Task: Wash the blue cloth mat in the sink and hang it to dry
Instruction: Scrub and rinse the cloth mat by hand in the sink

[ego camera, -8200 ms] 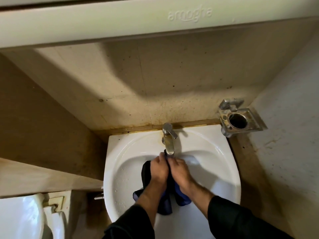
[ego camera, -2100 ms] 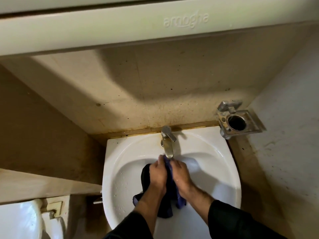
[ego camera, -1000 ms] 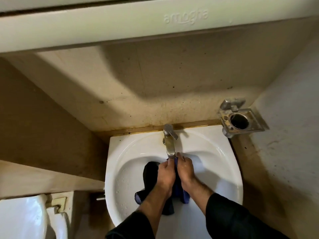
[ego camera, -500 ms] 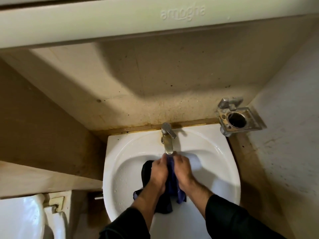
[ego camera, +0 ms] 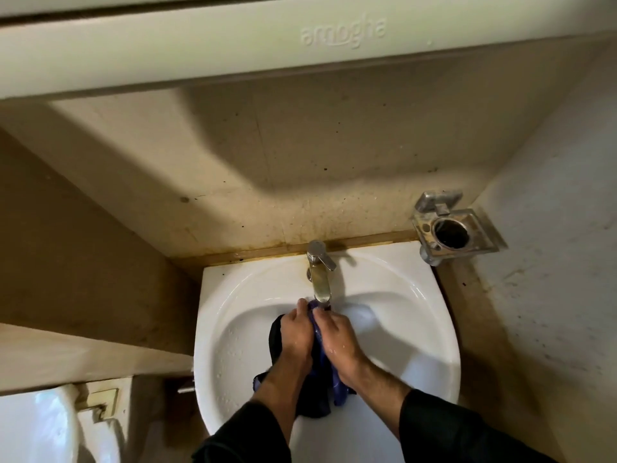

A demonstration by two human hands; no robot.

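The blue cloth mat [ego camera: 322, 372], wet and dark, is bunched up in the white sink [ego camera: 417, 315] just under the spout of the metal faucet [ego camera: 320, 275]. My left hand [ego camera: 295, 335] and my right hand [ego camera: 337, 342] both grip it side by side, knuckles up, pressing the cloth between them. Its top fold peeks out between my fingers right below the spout. The lower end hangs down toward the sink's near rim, partly hidden by my forearms.
A metal holder [ego camera: 449, 230] with a round hole is fixed on the right wall above the sink's corner. A stained wall rises behind the faucet, with a pale cabinet [ego camera: 267, 45] overhead. A white toilet [ego camera: 36, 426] sits at the lower left.
My two hands have kept rubbing the cloth under the spout, shifting slightly back and forth. The cloth stays in the basin.
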